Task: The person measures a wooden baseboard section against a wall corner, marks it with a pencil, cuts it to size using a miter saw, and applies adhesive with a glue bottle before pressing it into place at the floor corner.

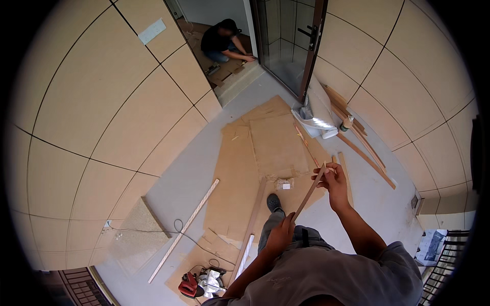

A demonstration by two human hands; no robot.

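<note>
The strip (309, 195) seems light, stiff, best held by its ends: right hand (334, 182) pinches one o'clock, left hand (281, 233) grips seven.

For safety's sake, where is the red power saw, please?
The red power saw sits lower left in the head view, on cardboard beside the left forearm.

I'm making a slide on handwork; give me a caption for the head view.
Left hand and right hand hold a slim brown strip; cardboard on the floor, red power tool at lower left.

Beige tiled walls (117, 97) — pale grey floor (178, 191) — dark-framed glass door (283, 56) standing open.
</note>
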